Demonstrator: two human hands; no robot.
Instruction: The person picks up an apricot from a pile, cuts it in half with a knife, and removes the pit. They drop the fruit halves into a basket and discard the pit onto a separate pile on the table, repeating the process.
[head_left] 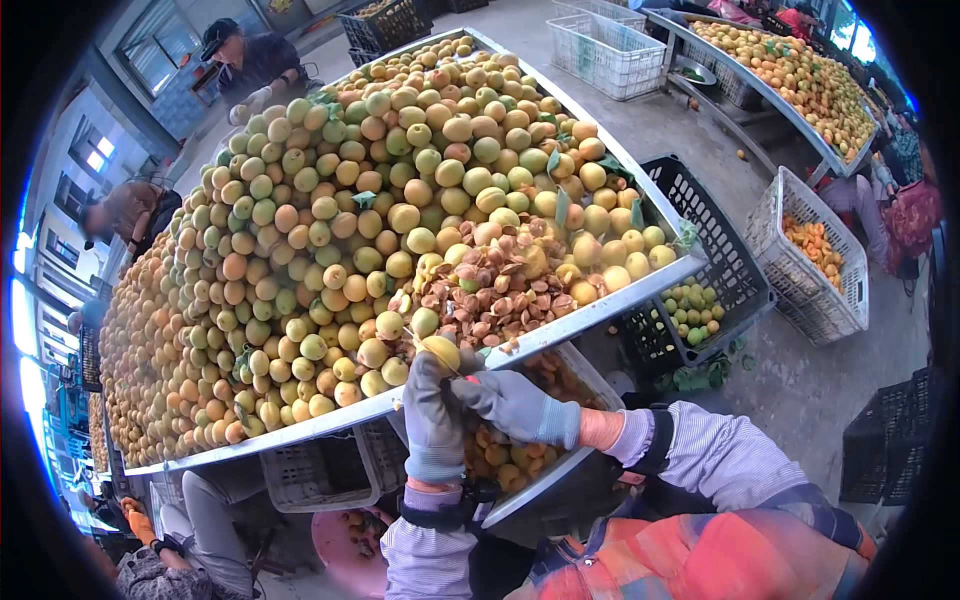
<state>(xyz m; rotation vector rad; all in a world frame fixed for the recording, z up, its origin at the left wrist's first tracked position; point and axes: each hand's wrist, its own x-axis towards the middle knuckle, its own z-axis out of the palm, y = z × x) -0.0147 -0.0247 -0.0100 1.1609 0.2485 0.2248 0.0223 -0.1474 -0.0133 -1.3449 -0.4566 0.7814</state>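
Observation:
My left hand (432,415), in a grey glove, is closed round a yellow apricot (441,352) at the table's front edge. Close beside it, my right hand (515,405), gloved too, grips a small red-handled knife (472,379). Its thin tip points at the apricot; whether it cuts in cannot be made out. Just beyond my hands lies a heap of brown apricot pits (505,292). Whole apricots (330,220), green to orange, cover the sloping metal-edged table (580,328). Below my hands, partly hidden by my right arm, a crate holds split apricots (505,460).
A black crate (715,235) with green fruit (692,310) stands right of the table. Beyond it is a white crate (810,250) of orange halves. A pink basin (350,550) sits below left. Several people work around, one at the far side (250,60). Another apricot-laden table (790,80) stands behind right.

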